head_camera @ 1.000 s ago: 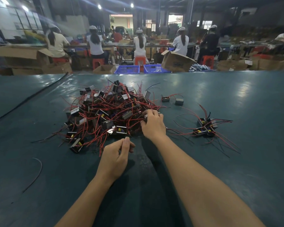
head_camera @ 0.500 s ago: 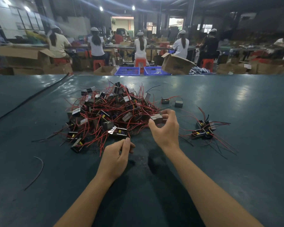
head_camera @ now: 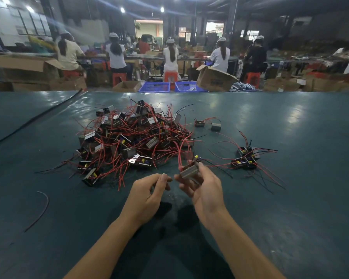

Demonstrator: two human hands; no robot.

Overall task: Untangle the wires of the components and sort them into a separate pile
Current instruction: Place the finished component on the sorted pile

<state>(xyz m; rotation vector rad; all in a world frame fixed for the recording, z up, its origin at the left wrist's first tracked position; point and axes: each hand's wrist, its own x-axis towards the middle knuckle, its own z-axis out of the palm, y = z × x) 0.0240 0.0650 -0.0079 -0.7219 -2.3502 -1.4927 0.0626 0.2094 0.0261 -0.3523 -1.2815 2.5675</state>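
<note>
Right hand [head_camera: 205, 190]: raised above the table, thumb and fingers curled round one grey-sided component [head_camera: 189, 171], gripping it by its body.
Left hand [head_camera: 147, 195]: just beside the right hand, fingers curled, forefinger tip and thumb drawn close together; whether a thin wire is pinched between them cannot be told.
Held component's red wires [head_camera: 179, 152]: they run up from the component into the near edge of the tangled pile, still caught in it; a thin dark wire trails off to the right.
Tangled pile [head_camera: 129, 137]: a heap of small block components knotted in red wire, on the table ahead and left of the hands.
Small pile [head_camera: 247, 158]: a few components grouped to the right of the hands, well apart from the heap, their wires fanned outwards.
Two loose components [head_camera: 216, 127]: lying side by side beyond the heap's right edge, separate from both piles.
Loose wire [head_camera: 44, 206]: a single curved strand on the left of the table.
Table [head_camera: 290, 198]: a dark green, glossy surface.
Background: blue crates [head_camera: 154, 86] and a tipped cardboard box [head_camera: 216, 80] past the far edge, with seated people [head_camera: 170, 57] facing away at benches.
</note>
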